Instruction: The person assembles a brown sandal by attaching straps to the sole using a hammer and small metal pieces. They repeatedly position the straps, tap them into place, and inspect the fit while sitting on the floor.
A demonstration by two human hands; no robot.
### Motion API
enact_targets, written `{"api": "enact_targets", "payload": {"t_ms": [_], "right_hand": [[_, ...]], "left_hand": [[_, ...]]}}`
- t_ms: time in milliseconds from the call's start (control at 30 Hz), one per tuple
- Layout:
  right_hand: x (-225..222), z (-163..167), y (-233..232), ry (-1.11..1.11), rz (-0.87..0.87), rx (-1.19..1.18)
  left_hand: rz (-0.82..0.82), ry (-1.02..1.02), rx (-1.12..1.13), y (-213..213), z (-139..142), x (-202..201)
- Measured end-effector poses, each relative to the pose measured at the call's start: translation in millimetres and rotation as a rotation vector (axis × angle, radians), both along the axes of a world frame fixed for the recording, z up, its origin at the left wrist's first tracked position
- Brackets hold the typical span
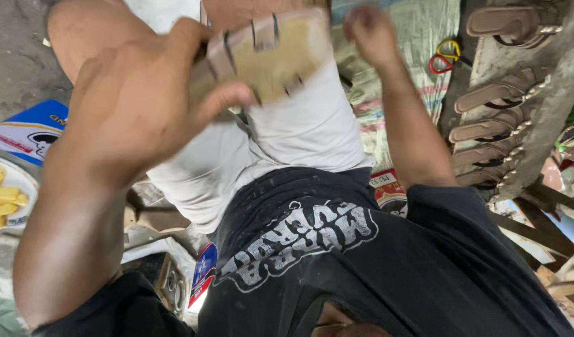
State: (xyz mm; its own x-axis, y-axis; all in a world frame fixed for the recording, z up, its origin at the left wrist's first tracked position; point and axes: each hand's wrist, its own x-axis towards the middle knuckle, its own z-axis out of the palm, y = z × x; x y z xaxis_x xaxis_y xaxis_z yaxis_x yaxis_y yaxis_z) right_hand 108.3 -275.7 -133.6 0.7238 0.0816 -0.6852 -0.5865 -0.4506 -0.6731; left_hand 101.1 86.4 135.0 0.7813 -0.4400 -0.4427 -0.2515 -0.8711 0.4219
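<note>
**Sandal sole held up, straps being worked**

A tan sandal sole (pixel 271 53) is gripped at its left edge by the left hand (pixel 143 93), fingers clenched around it, underside up over the lap. The right hand (pixel 369 34) is pinched shut at the far right edge; it can't be told whether anything is held there. Looks like strap ends are being fixed underneath, so a steady grip is probably needed. Finished sandals (pixel 496 93) are racked at right, scissors (pixel 446 55) nearby.
</note>
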Motion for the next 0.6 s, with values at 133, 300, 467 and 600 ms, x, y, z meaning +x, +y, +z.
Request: {"api": "enact_targets", "payload": {"t_ms": [133, 300, 467, 600], "right_hand": [[-56, -83, 17, 0.32, 0.119, -0.234], [-68, -111, 58, 0.371, 0.138, -0.275], [-41, -102, 71, 0.349, 0.171, -0.3], [-52, -101, 68, 0.328, 0.176, -0.309]], "left_hand": [[0.158, -0.173, -0.119, 10, 4, -8], [0.636, -0.158, -0.529, 26, -32, -49], [1.035, -0.349, -0.989, -22, -105, -78], [1.098, -0.505, -1.017, -22, -123, -76]]}}
